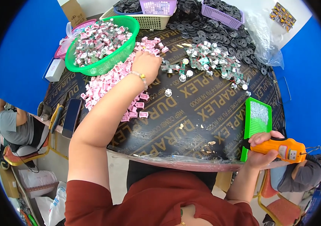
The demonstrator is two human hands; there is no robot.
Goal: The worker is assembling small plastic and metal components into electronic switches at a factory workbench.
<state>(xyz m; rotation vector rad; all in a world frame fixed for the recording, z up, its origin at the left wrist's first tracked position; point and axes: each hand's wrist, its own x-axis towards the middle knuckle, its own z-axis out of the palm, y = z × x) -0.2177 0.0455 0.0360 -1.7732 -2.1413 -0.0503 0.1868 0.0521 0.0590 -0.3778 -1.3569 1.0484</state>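
Two purple baskets (pixel 158 6) (one green basket (pixel 104 45)), one phone (pixel 71 117).

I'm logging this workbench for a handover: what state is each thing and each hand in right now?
left hand: reaching into the pink parts, fingers curled
right hand: gripping the orange tool
orange tool: held at the table edge, lying sideways
green basket: upright, heaped with parts
green tray: flat, partly filled
pink parts: loose pile
phone: screen dark

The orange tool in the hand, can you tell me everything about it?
The orange tool looks like a plastic powered screwdriver: a chunky orange body with a pale label patch, a dark tip pointing left and a dark cable leaving its right end. It lies nearly level at the table's near right edge. The right hand wraps around its front half, just below the green tray.
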